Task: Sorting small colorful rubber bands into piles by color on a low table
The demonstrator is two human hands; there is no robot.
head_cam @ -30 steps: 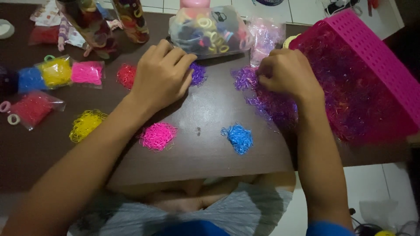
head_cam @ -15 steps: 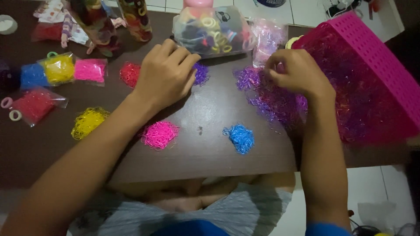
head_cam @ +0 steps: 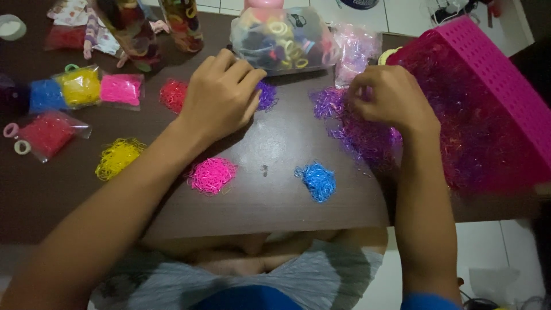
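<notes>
My left hand [head_cam: 221, 97] rests curled on the dark table [head_cam: 270, 195], its fingertips on a small purple pile of tiny rubber bands [head_cam: 266, 96]. My right hand [head_cam: 390, 97] pinches into a spread of mixed purple and pink bands [head_cam: 356, 135] spilling from a tipped pink perforated basket [head_cam: 493, 69]. Sorted piles lie on the table: red [head_cam: 172, 95], yellow [head_cam: 117, 157], pink [head_cam: 211, 175] and blue [head_cam: 317, 181].
Small clear bags of blue, yellow, pink and red bands [head_cam: 80, 89] lie at the left. A clear bag of larger hair ties [head_cam: 281, 40] and jars stand at the back. The table's front edge runs just below the pink and blue piles.
My right hand has lifted slightly from the mixed bands and shifted right, fingers still pinching among them. My left hand stays on the purple pile.
</notes>
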